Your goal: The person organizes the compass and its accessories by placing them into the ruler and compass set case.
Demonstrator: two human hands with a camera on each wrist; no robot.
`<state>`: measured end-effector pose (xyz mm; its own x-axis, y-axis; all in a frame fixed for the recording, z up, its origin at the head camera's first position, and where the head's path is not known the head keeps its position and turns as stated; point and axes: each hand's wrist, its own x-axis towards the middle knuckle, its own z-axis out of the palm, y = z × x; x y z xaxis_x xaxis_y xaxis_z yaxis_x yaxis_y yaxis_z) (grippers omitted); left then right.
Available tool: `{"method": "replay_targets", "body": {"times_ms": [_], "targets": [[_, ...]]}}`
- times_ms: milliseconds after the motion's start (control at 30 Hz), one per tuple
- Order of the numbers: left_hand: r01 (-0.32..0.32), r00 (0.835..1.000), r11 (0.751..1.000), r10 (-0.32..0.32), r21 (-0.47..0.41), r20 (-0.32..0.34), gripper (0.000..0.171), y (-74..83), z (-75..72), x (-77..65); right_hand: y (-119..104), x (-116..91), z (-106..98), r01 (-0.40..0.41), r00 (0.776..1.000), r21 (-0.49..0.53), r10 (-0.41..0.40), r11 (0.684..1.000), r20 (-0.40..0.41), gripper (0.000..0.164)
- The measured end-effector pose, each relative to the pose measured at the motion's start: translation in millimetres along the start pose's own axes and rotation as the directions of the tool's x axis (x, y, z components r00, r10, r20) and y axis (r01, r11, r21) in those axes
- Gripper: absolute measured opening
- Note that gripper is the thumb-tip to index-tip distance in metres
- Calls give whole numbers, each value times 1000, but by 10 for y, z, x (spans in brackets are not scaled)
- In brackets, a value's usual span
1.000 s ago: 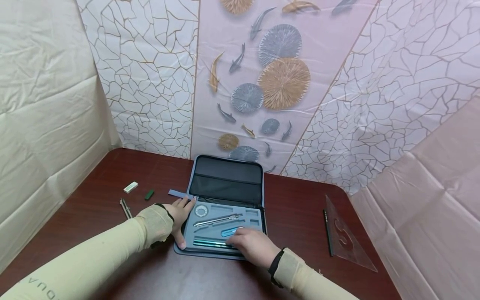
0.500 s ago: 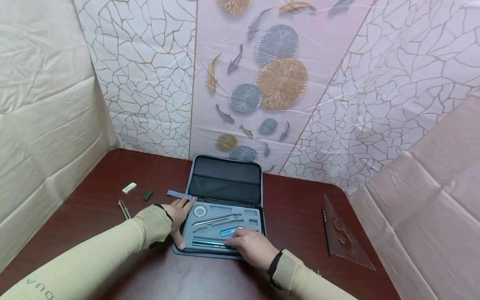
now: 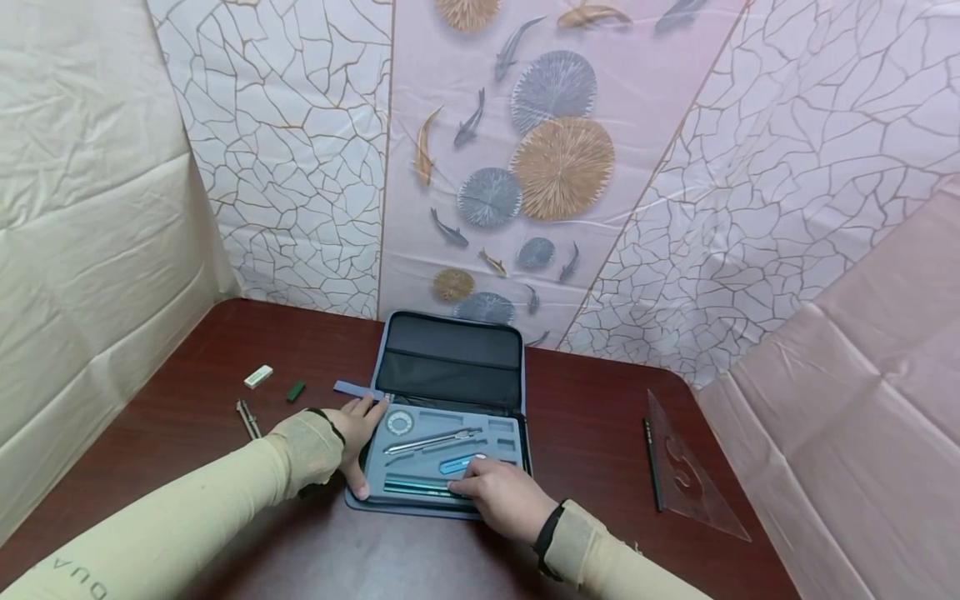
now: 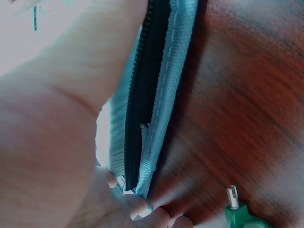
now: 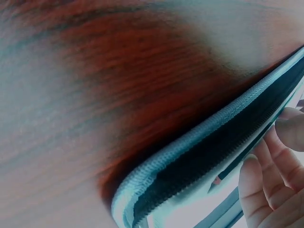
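Note:
An open zip case point(image 3: 450, 375) lies on the table with its lid folded back. Its grey tray point(image 3: 377, 468) holds a silver compass point(image 3: 429, 442), a round pale disc point(image 3: 400, 422), a small bright-blue piece point(image 3: 454, 465) and green pencils point(image 3: 416, 488) in the front slot. My left hand point(image 3: 358, 437) is spread along the case's left edge, thumb on the front corner, fingers at the back. Over the right end of the pencils, my right hand point(image 3: 510, 497) pinches a pencil; in the right wrist view its sharpened tip point(image 5: 216, 182) shows beside the fingers point(image 5: 250, 178).
To the left lie a white eraser point(image 3: 258, 377), a dark green block point(image 3: 296, 391) and a metal compass-like tool point(image 3: 248, 418). On the right are a dark pencil point(image 3: 653, 464) and a clear set square point(image 3: 693, 479). A green metal-pronged object point(image 4: 242, 216) appears in the left wrist view.

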<state>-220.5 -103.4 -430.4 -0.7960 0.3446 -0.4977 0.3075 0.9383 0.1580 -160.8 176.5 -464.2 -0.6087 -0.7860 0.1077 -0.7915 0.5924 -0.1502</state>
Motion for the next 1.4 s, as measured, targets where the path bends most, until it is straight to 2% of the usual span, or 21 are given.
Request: {"method": "replay_targets", "body": {"times_ms": [267, 833, 1033, 1167, 1233, 1300, 1400], "targets": [[7, 1000, 1000, -7, 25, 0, 140, 1, -3, 9, -18, -5, -13, 8, 1000, -41, -7, 999, 20, 29], [17, 1000, 1000, -18, 19, 11, 142, -10, 20, 32, -71, -8, -44, 19, 999, -32, -17, 999, 42, 34], [17, 1000, 1000, -17, -10, 15, 144, -21, 35, 59, 18, -47, -39, -41, 998, 66, 37, 997, 53, 32], [12, 1000, 1000, -12, 0, 14, 143, -27, 29, 56, 173, -118, -108, -118, 992, 114, 122, 986, -26, 25], [15, 1000, 1000, -16, 20, 20, 143, -37, 36, 69, 226, -163, -148, -128, 988, 122, 138, 984, -75, 23], [12, 1000, 1000, -12, 16, 20, 142, -34, 30, 53, 247, -207, -162, -101, 990, 117, 112, 988, -87, 22], [11, 1000, 1000, -11, 21, 21, 141, -41, 24, 35, 222, -245, -128, -13, 999, 106, 18, 994, -44, 24]]}}
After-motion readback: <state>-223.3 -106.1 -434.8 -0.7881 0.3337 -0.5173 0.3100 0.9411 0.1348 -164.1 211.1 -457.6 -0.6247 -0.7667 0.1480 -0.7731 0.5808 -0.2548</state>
